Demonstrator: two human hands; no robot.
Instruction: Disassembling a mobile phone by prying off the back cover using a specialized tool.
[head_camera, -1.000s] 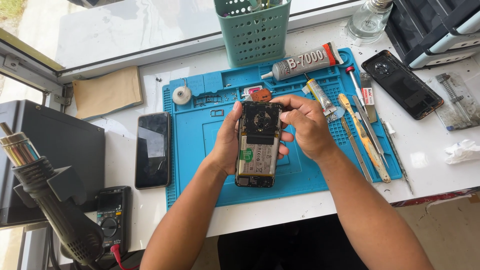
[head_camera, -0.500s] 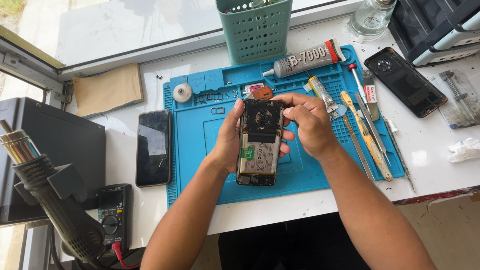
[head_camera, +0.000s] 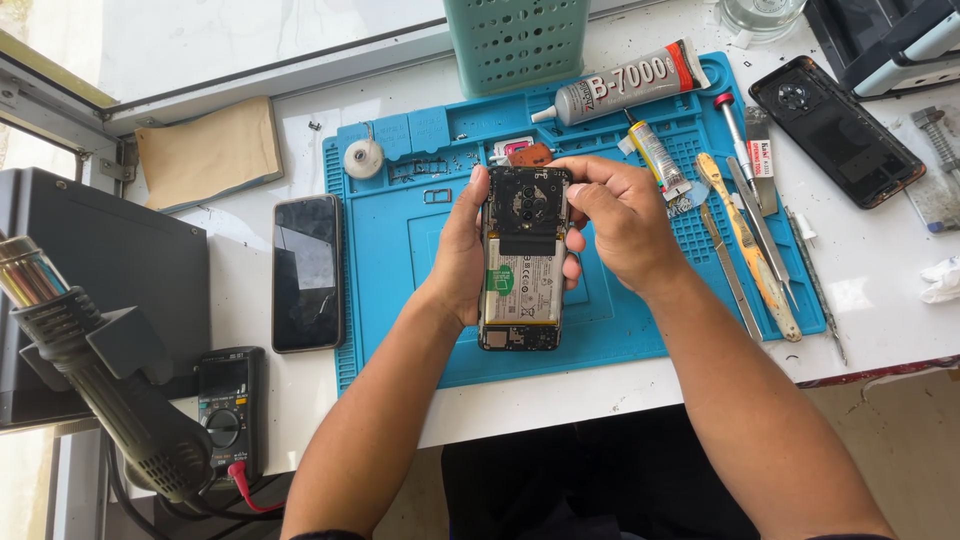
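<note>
1. Head view, your hands: your left hand (head_camera: 458, 262) is wrapped around the left edge of the opened phone (head_camera: 522, 262), thumb side along its frame, gripping it upright above the blue work mat (head_camera: 400, 290). Your right hand (head_camera: 618, 222) is curled at the phone's upper right corner, fingertips (head_camera: 578, 190) pinched at the camera end; whether they hold a small part there, I cannot tell.

2. Head view, the phone: its back is off, so the battery and the round camera module face you. The black back cover (head_camera: 836, 130) lies well apart on the white table, to the right of the mat.

3. Head view, step in hand: judged from the grip, you are working on the exposed top section near the camera. The next move calls for a steady left-hand hold and light fingertip pressure.

4. Head view, surroundings: the glue tube (head_camera: 625, 82), tweezers (head_camera: 728, 268) and yellow pry tool (head_camera: 748, 245) lie just right of your right hand. A second phone (head_camera: 308, 272) lies left of the mat.
</note>
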